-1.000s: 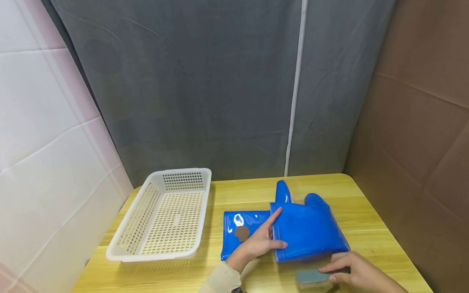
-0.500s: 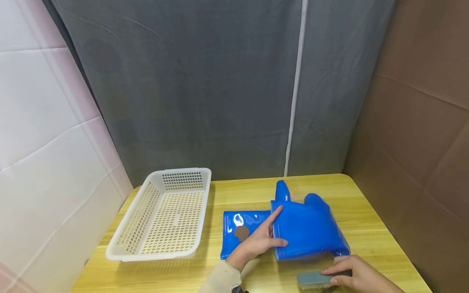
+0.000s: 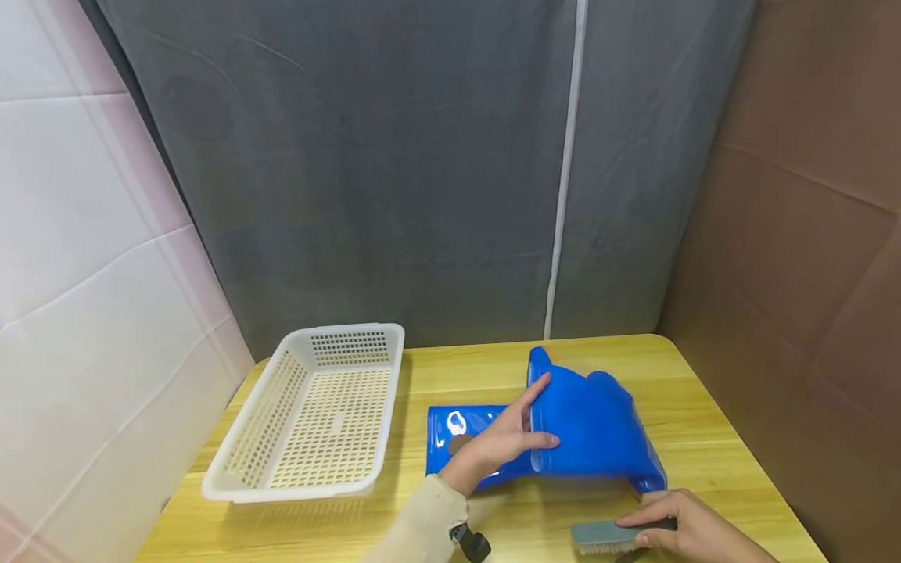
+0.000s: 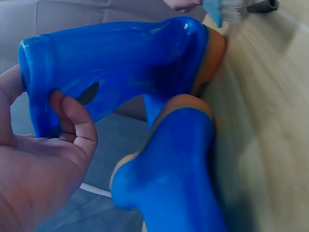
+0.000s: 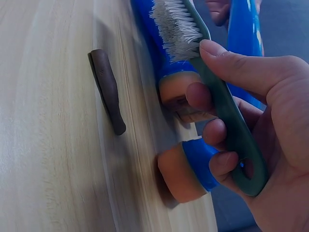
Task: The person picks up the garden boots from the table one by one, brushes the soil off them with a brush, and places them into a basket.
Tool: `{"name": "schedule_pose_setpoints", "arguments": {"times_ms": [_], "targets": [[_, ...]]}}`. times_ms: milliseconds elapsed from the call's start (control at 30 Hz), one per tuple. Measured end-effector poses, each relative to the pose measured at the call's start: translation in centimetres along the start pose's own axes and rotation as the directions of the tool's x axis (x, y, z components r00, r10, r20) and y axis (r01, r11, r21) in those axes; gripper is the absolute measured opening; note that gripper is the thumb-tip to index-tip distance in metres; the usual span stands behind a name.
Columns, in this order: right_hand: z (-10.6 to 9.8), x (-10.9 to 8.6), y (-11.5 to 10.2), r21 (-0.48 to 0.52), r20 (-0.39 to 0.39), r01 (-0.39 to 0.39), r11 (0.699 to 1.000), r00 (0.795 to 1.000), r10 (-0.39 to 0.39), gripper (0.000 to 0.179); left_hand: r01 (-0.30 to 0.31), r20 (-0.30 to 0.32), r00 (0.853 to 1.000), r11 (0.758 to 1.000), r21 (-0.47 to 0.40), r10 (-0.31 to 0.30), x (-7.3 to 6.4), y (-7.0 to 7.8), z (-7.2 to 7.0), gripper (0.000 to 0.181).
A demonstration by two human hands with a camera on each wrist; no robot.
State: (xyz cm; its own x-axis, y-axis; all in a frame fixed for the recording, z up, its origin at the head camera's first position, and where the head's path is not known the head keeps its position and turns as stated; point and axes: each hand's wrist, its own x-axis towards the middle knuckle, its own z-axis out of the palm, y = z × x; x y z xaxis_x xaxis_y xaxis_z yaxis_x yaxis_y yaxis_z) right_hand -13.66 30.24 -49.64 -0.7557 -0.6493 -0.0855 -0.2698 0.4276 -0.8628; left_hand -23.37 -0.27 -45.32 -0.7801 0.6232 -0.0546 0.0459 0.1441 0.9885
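My left hand (image 3: 503, 438) grips the top edge of a blue rain boot (image 3: 587, 426), its shaft raised off the table. In the left wrist view this boot shows a dark patch (image 4: 89, 94) on its shaft and an orange sole (image 4: 211, 60). A second blue rain boot (image 3: 443, 426) lies flat underneath, partly covered by the left hand and the first boot. Below the held boot's foot, my right hand (image 3: 693, 528) holds a scrub brush (image 3: 601, 534) by its green handle (image 5: 231, 125). Its pale bristles (image 5: 176, 29) show in the right wrist view.
A white plastic basket (image 3: 387, 422) with slotted walls stands on the left of the wooden table (image 3: 338, 539). Near the right hand lies a small dark brown strip (image 5: 107, 89). A grey curtain (image 3: 352, 195) hangs behind, with a brown one (image 3: 795, 234) at right.
My left hand has moved up and slightly right, lifting the boot's open end and covering more of the boot behind. The right hand with the brush has barely moved.
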Motion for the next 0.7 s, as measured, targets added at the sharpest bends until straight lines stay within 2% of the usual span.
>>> {"name": "schedule_pose_setpoints", "arguments": {"times_ms": [100, 233, 367, 433, 600, 700], "targets": [[-0.1, -0.2, 0.1, -0.002, -0.005, 0.044, 0.999, 0.999, -0.044, 0.028, 0.006, 0.000, 1.000, 1.000, -0.006, -0.006, 0.6, 1.0, -0.2, 0.086], [-0.3, -0.4, 0.2, -0.005, -0.008, 0.103, 0.995, 0.995, -0.103, 0.028, -0.016, -0.017, 1.000, 1.000, -0.007, 0.016, 1.5, 2.8, -0.5, 0.081], [-0.3, -0.5, 0.3, 0.007, 0.002, 0.106, 0.994, 0.994, -0.106, 0.028, -0.059, -0.045, 0.997, 0.995, 0.077, 0.062, 2.4, 4.8, -0.4, 0.074], [-0.3, -0.6, 0.4, 0.013, 0.005, 0.111, 0.994, 0.994, -0.111, 0.029, -0.085, -0.039, 0.995, 0.987, 0.137, 0.091, 2.6, 5.5, -0.2, 0.074], [-0.3, -0.9, 0.8, 0.016, 0.005, 0.164, 0.986, 0.986, -0.164, 0.031, -0.122, 0.002, 0.992, 0.958, 0.259, 0.126, 2.7, 6.7, 1.0, 0.086], [-0.3, -1.1, 1.1, 0.006, -0.013, 0.178, 0.984, 0.984, -0.178, 0.031, -0.110, -0.018, 0.993, 0.957, 0.268, 0.119, 2.9, 7.3, 1.6, 0.093]]}}
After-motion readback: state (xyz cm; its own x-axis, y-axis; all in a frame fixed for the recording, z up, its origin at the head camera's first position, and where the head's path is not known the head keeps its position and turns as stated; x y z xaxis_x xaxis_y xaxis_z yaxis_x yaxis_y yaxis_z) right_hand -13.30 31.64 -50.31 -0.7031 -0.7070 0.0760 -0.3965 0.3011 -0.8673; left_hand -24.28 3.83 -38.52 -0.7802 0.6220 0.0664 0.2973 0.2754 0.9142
